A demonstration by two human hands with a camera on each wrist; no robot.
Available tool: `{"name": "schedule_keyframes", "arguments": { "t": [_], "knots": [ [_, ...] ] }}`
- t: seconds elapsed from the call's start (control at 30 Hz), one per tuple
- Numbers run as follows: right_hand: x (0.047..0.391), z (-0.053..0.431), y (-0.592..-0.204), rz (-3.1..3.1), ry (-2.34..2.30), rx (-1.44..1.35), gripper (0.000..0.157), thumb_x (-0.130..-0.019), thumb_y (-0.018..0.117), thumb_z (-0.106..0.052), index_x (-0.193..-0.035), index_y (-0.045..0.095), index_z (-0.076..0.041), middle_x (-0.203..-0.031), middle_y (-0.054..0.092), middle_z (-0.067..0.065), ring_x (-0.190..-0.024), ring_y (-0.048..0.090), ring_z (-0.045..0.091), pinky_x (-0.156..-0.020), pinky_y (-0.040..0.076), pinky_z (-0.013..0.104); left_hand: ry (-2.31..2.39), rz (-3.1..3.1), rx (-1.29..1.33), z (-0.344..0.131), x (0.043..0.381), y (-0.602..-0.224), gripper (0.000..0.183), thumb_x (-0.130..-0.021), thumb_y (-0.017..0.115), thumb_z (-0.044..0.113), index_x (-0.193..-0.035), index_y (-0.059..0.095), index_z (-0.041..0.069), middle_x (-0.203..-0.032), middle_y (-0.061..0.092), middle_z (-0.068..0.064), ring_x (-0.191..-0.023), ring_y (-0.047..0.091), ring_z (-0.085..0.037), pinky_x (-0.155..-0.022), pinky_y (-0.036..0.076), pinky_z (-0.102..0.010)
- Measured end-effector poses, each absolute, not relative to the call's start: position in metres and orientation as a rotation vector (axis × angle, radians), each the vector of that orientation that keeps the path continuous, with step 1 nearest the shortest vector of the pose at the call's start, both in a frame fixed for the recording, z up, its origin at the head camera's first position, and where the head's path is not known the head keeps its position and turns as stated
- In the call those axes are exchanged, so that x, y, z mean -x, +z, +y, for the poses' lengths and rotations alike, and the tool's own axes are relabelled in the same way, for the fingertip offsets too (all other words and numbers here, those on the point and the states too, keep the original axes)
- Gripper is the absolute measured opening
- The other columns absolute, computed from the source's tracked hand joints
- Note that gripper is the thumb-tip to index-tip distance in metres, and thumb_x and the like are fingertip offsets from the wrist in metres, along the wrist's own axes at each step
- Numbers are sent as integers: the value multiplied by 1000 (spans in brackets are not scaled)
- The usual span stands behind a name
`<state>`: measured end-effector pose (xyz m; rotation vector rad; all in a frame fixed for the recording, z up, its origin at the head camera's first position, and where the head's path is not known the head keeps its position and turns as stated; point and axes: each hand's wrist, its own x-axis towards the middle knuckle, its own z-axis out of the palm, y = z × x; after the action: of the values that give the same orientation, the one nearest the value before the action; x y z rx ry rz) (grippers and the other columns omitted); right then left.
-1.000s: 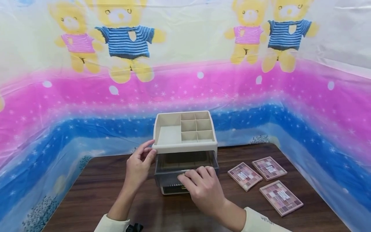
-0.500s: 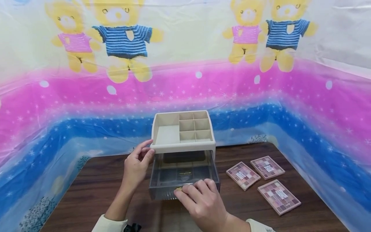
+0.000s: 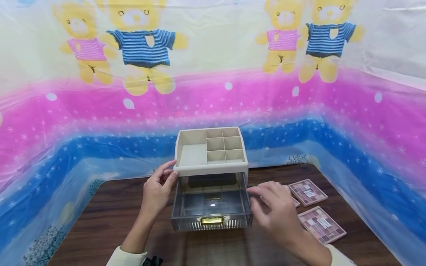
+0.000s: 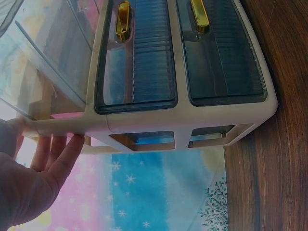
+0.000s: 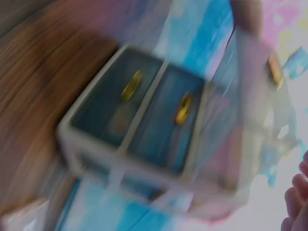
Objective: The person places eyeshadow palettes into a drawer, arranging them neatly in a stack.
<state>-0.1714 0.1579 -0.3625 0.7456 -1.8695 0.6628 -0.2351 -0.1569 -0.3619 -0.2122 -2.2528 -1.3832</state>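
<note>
A cream desktop drawer organizer (image 3: pixel 210 169) stands on the table, with a divided tray on top. Its upper smoky, see-through drawer (image 3: pixel 186 221) is pulled out towards me and has a gold handle (image 3: pixel 212 221). My left hand (image 3: pixel 157 190) grips the organizer's left front corner, thumb in front and fingers along the side. The left wrist view shows two lower drawers (image 4: pixel 139 72) closed. My right hand (image 3: pixel 277 210) hovers just right of the pulled-out drawer, fingers loosely bent, holding nothing. It partly covers one of three eyeshadow palettes (image 3: pixel 308 192). The right wrist view is blurred.
Two more palettes lie at the right, the nearest palette (image 3: pixel 323 224) close to the right sleeve. The dark wooden table (image 3: pixel 110 210) ends at a bear-printed cloth backdrop (image 3: pixel 206 92) behind and at both sides.
The upper drawer has slid out towards me, pulled by my right hand at its handle. That hand has since let go and moved right, towards the palettes. My left hand stays on the corner.
</note>
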Motion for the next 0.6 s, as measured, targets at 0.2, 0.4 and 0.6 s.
{"name": "schedule_keyframes", "arguments": {
  "t": [0.2,0.4,0.6],
  "knots": [
    [187,212,-382,-2344,564,-436,42,-78,82,-14,-119,71,-8,-108,71,10,-96,65,26,-84,51,51,-1393,-2252,230,-158,234,-362,39,-102,64,29,-140,62,20,-112,75,-13,-84,63,-12,-73,55,-15],
    [207,267,-415,-2900,448,-243,58,-85,78,-36,-131,65,-4,-130,62,28,-112,63,45,-80,53,64,-1402,-2252,234,-159,234,-362,39,-102,64,29,-140,62,20,-113,75,-13,-85,64,-12,-74,55,-14],
    [220,312,-446,-3201,385,30,85,-82,77,-56,-137,55,4,-128,56,37,-108,57,58,-77,47,68,-1411,-2248,253,-159,235,-362,39,-102,65,28,-140,62,19,-113,75,-13,-84,65,-14,-74,55,-13]
  ]
}}
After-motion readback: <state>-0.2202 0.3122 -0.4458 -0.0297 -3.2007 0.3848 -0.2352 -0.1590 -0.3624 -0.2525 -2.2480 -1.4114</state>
